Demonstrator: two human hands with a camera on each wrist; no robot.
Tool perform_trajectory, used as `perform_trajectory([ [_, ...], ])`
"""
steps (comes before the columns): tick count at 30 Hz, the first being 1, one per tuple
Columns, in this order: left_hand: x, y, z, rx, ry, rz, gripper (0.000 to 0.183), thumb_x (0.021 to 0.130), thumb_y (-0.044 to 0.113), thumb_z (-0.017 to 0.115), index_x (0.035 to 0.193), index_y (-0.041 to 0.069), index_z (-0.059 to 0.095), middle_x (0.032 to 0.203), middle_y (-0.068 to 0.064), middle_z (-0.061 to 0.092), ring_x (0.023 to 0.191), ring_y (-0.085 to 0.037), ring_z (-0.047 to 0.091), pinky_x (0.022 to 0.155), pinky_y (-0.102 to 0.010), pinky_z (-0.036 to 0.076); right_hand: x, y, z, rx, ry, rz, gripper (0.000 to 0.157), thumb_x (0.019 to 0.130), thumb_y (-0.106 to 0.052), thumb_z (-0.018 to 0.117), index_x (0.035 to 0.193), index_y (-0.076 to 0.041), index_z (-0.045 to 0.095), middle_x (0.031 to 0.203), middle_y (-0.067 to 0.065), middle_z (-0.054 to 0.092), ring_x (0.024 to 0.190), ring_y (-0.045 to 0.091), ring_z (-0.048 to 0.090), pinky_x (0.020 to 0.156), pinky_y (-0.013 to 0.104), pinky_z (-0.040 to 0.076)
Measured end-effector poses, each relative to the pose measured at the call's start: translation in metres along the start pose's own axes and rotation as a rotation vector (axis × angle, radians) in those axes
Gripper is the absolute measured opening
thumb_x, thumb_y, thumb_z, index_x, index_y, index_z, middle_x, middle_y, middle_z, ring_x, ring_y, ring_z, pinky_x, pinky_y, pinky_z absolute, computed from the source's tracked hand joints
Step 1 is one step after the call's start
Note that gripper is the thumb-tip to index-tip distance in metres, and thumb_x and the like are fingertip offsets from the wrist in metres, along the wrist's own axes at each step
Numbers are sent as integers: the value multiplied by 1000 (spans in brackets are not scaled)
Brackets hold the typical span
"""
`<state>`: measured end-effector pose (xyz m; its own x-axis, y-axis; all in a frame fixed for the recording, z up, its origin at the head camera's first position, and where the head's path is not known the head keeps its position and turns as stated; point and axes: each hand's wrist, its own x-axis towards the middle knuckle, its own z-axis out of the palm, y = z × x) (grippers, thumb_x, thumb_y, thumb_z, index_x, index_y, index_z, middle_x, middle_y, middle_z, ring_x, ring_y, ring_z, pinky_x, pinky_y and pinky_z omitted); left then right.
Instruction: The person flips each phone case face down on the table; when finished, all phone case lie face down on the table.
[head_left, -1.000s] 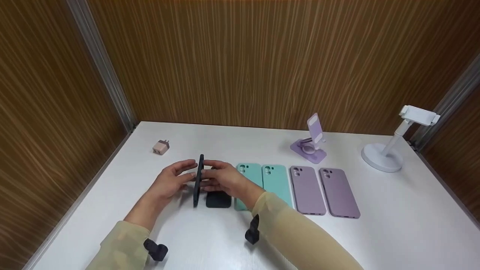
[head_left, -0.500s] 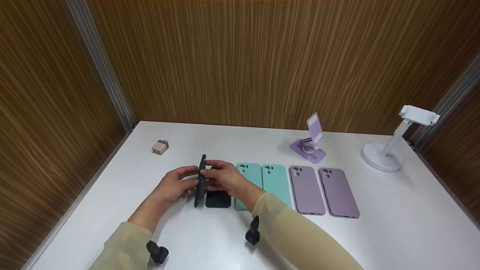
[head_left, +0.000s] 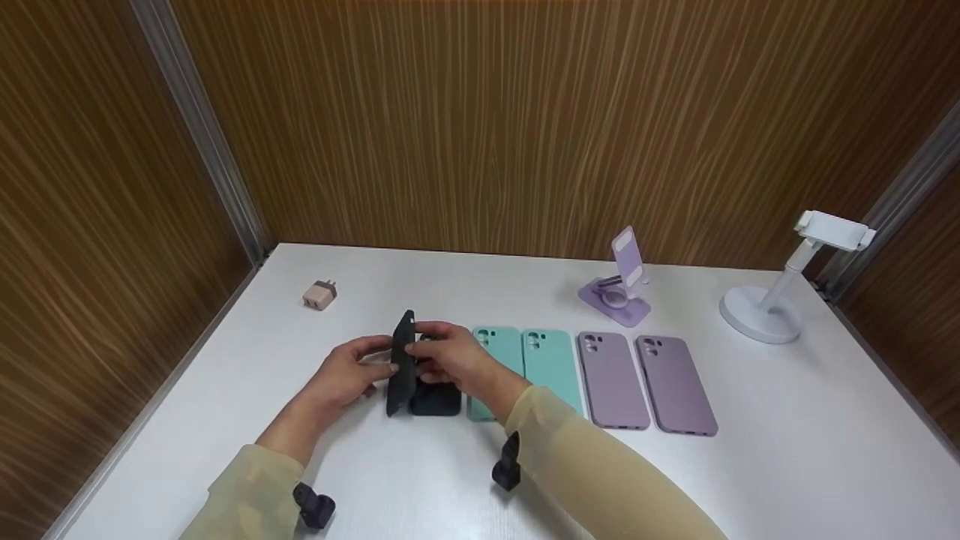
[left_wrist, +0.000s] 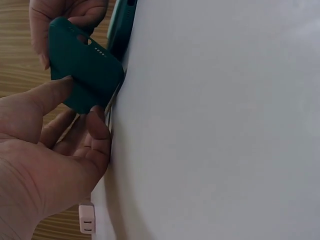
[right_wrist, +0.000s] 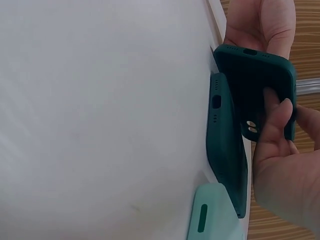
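A dark green phone case [head_left: 403, 379] stands on its long side between both hands, tilted. Its outer back [left_wrist: 92, 67] shows in the left wrist view and its hollow inner side [right_wrist: 255, 72] in the right wrist view. My left hand [head_left: 341, 375] pinches it, thumb on the back and fingers at the lower edge. My right hand [head_left: 463, 361] grips it near the camera-hole end, with the thumb inside the hollow. Whether the lower edge touches the table cannot be told. Just right of it lies a second dark green case [head_left: 436, 403], partly covered by my right hand.
Two mint cases [head_left: 551, 360] and two purple cases [head_left: 613, 386] continue the row rightward; my right forearm covers part of the mint ones. Behind stands a purple folding phone stand [head_left: 619, 289], with a white stand [head_left: 765, 315] far right. A pink plug adapter [head_left: 320, 295] sits back left.
The held case has turned from nearly edge-on, so more of its broad face shows in the head view. My left hand has shifted slightly rightward and toward me; the row of cases is unmoved.
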<state>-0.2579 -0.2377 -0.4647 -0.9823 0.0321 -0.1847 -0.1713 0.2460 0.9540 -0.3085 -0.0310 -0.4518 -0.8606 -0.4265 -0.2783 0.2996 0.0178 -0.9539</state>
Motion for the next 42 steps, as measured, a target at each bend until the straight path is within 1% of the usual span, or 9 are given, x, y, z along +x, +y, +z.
perform_trajectory([
  [5,0,1,-3,2,11,-2,58,98,17,76,153,9,56,159,-14,51,110,-24,63,81,-35,50,0,0,-1,34,7,-2,52,97,-15,76,146,-14,62,118,15,71,89,24,69,76,30,58],
  [9,1,0,-6,-22,16,1,61,99,18,75,155,7,52,158,-16,51,100,-23,69,77,-33,49,0,0,1,71,15,-2,51,97,-13,75,146,-15,62,112,14,73,85,23,68,75,29,58],
  [14,3,-2,-10,-26,51,20,60,98,15,75,154,7,54,157,-16,52,92,-20,65,72,-30,47,0,0,3,76,18,-3,55,96,-12,77,148,-14,60,112,13,73,82,20,67,74,28,58],
  [16,4,-2,-11,-9,67,29,59,98,14,76,153,8,56,157,-16,52,97,-22,63,71,-30,47,1,0,3,56,21,-7,56,96,-12,77,149,-13,59,114,12,72,83,20,66,73,28,57],
  [21,4,-2,-15,17,83,37,57,99,13,75,152,8,56,159,-16,50,125,-30,51,78,-34,48,2,2,4,-31,48,-26,57,94,-13,79,148,-13,62,113,10,70,88,22,67,76,31,54],
  [25,4,-3,-16,34,97,58,56,99,10,73,152,4,55,159,-20,49,146,-35,40,104,-45,47,2,4,7,-120,81,-49,55,94,-15,80,146,-14,64,109,7,72,95,24,71,79,33,54],
  [29,6,-4,-17,50,121,77,55,99,8,73,151,2,55,156,-23,51,154,-37,33,123,-52,31,4,6,10,-186,121,-89,56,92,-11,81,146,-13,63,101,7,76,92,24,74,75,32,54],
  [38,4,-3,-18,65,132,75,56,101,8,71,153,1,53,157,-24,49,152,-37,38,123,-53,31,5,11,12,-276,158,-148,58,93,-4,81,147,-13,62,95,4,73,82,18,74,67,27,53],
  [42,3,-4,-18,89,135,50,58,101,11,72,155,4,51,157,-22,50,147,-36,42,114,-49,42,5,11,13,-314,146,-169,58,93,-2,80,147,-11,62,95,4,73,81,18,73,67,27,54],
])
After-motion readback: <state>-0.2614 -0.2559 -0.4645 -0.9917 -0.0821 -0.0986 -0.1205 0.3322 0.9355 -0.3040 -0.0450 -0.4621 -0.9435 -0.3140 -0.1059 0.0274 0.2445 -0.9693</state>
